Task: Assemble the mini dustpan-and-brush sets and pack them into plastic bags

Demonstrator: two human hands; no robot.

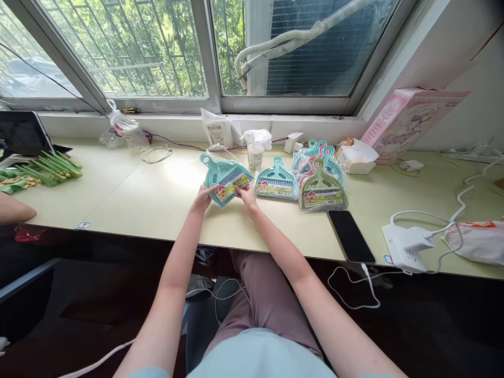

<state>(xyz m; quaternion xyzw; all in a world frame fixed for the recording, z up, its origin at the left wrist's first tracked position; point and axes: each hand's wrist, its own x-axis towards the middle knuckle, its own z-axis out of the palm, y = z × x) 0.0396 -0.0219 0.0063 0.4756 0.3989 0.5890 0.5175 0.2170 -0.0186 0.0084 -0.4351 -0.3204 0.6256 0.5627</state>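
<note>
1. The left hand (202, 198) is half open, and its fingers go under the left side of a teal dustpan set (226, 178), a small dustpan and brush in a clear plastic bag.
2. The right hand (247, 197) is more closed and grips the lower right side of this set, near its label. With both hands on it, the set stays tilted and steady, and the label faces up, maybe so the person can see it. I cannot tell if it touches the table.
3. This set is near the middle of the table (157, 205), not far from the front edge.
4. Just to its right lie a second teal set (275, 179) and an olive green set (321, 189). Behind them is a pile of sets (317, 160). They seem to be kept together because they are the same kind of goods.
5. Near the front edge, to the right, lie a black smartphone (350, 236) and a white power strip (401, 247), probably close to their cables.
6. At the back edge stand a paper cup (255, 157) and a pink box (413, 123), which leans on the wall. At the left end, another person's forearm (13, 210) rests beside green bundled items (43, 170).
</note>
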